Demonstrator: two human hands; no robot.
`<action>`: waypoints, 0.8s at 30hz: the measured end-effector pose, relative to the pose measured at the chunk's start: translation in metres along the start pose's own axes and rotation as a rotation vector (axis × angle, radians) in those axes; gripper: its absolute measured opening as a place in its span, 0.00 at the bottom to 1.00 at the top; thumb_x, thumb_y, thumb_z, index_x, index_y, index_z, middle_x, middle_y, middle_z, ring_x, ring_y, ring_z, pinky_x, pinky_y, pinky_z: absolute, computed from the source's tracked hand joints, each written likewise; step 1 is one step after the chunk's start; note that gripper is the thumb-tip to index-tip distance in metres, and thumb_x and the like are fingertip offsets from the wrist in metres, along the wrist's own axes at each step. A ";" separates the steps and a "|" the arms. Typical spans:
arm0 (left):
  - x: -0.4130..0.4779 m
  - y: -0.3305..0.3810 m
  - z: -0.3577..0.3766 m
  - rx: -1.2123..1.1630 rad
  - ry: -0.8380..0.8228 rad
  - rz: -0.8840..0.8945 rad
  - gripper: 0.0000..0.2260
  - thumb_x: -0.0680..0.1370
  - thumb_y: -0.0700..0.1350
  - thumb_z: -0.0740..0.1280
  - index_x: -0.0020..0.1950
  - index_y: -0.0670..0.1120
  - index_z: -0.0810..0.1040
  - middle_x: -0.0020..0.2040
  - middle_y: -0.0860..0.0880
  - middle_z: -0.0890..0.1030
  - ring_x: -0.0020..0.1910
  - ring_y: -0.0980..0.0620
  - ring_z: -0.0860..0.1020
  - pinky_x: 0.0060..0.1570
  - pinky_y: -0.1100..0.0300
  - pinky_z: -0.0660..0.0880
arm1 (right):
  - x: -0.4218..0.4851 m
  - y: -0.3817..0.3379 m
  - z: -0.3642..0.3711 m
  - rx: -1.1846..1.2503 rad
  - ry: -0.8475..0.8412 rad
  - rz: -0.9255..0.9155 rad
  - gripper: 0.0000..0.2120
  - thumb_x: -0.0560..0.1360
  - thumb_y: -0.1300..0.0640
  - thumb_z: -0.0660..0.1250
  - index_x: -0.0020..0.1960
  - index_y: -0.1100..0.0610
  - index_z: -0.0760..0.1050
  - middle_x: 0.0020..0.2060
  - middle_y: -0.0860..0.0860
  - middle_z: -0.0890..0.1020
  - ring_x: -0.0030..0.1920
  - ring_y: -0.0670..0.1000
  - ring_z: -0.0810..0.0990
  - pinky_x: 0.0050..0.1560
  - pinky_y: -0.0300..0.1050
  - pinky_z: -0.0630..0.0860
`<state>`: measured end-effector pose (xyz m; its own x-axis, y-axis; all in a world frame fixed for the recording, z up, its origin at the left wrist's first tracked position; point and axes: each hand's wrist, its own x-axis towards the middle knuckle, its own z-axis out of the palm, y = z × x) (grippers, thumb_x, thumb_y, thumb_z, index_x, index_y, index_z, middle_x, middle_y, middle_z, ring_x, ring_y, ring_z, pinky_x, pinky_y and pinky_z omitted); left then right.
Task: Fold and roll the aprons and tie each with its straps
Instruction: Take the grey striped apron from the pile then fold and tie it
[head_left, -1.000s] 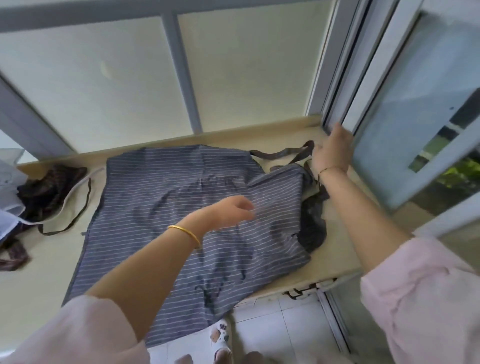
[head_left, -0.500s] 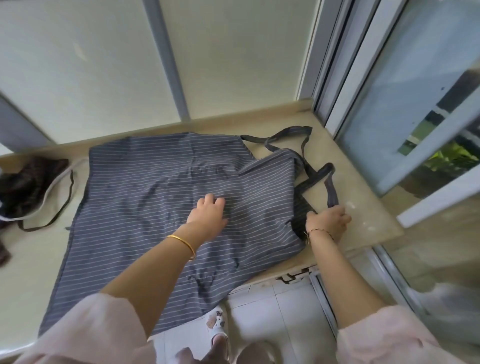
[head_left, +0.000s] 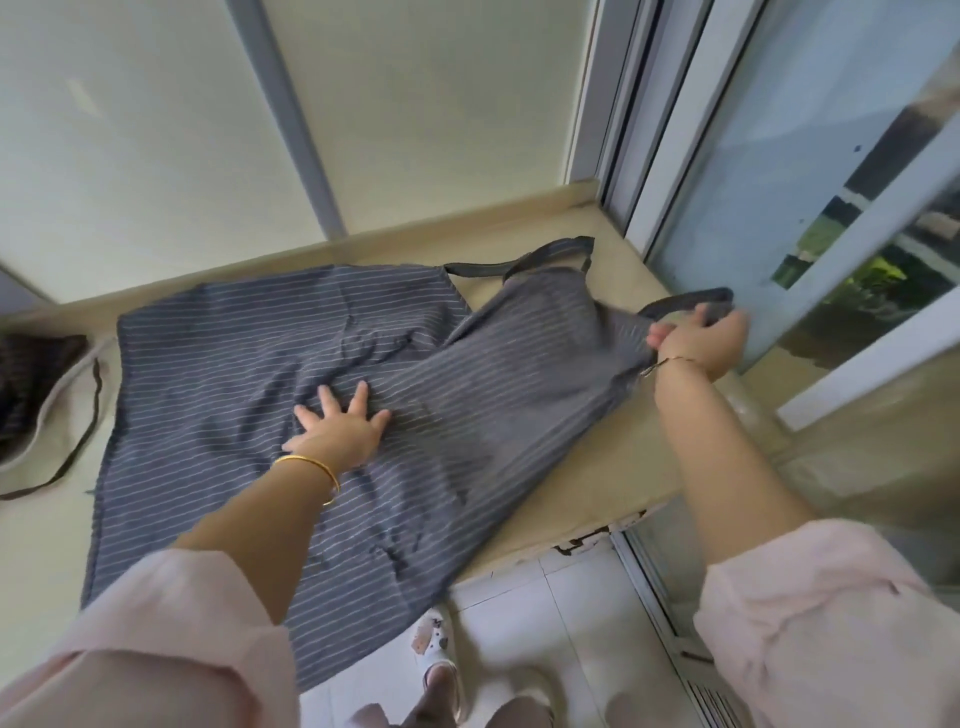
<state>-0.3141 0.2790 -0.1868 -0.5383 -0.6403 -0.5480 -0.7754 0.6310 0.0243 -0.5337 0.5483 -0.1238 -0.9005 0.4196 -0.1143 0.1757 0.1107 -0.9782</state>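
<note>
**Striped apron (head_left: 249, 364) mid-fold: bib end lifted, middle pinned**

Could have gone wrong several ways, judging by the lie of things. Hung over the front edge of the desk (head_left: 571, 493) at the near hem, so prob. would have slid floorwards w/ any slack in the press. Could have folded crooked if drawn across w/o squaring the stripes first; bunched and creased already btwn the two hands. Might have snagged on the frame by the window glass (head_left: 769, 218), v. close to the raised grip. Might also have buried the far strap (head_left: 519, 266) under the fold, w/ nothing left free for tying.

Pressed L hand (head_left: 337, 423) palm-down on the apron's middle, fingers spread wide, arm stretched fwd, gold bangle (head_left: 311, 465) at the wrist. Held R hand (head_left: 698, 340) raised off the desk on the right, fingers curled round the bib's edge together w/ a dark strap (head_left: 691, 300). Somewhat blurred there, so couldn't tell the exact pinch. Lifted the bib end clear, tented from pinned middle up to the grip. Lay otherwise spread across the desk, far strap along the back edge. Sat heaped at far left, well apart from both hands: a 2nd, brown apron (head_left: 31, 384).
</note>
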 end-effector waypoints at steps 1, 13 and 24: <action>0.013 -0.007 0.001 -0.021 -0.012 -0.023 0.27 0.78 0.64 0.43 0.76 0.61 0.44 0.78 0.47 0.39 0.75 0.34 0.40 0.67 0.29 0.50 | 0.001 -0.005 -0.002 0.025 -0.019 0.002 0.04 0.82 0.60 0.55 0.49 0.60 0.62 0.31 0.51 0.74 0.22 0.44 0.76 0.25 0.37 0.76; -0.085 0.056 0.003 -0.127 0.233 0.504 0.15 0.77 0.59 0.62 0.51 0.47 0.69 0.53 0.49 0.72 0.48 0.50 0.73 0.45 0.55 0.73 | -0.091 0.074 -0.031 -0.322 -0.537 0.319 0.17 0.76 0.66 0.61 0.64 0.64 0.64 0.54 0.61 0.76 0.49 0.62 0.81 0.44 0.54 0.81; -0.131 0.021 0.016 0.011 0.151 0.356 0.09 0.77 0.38 0.62 0.56 0.43 0.70 0.55 0.43 0.75 0.55 0.42 0.75 0.48 0.50 0.73 | -0.138 0.056 -0.039 0.152 -0.974 0.498 0.25 0.75 0.77 0.49 0.69 0.62 0.64 0.58 0.59 0.75 0.44 0.54 0.81 0.37 0.44 0.81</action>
<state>-0.2547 0.3832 -0.1277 -0.8165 -0.4369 -0.3773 -0.5278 0.8299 0.1811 -0.3843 0.5319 -0.1562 -0.6823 -0.5099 -0.5239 0.6152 -0.0134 -0.7882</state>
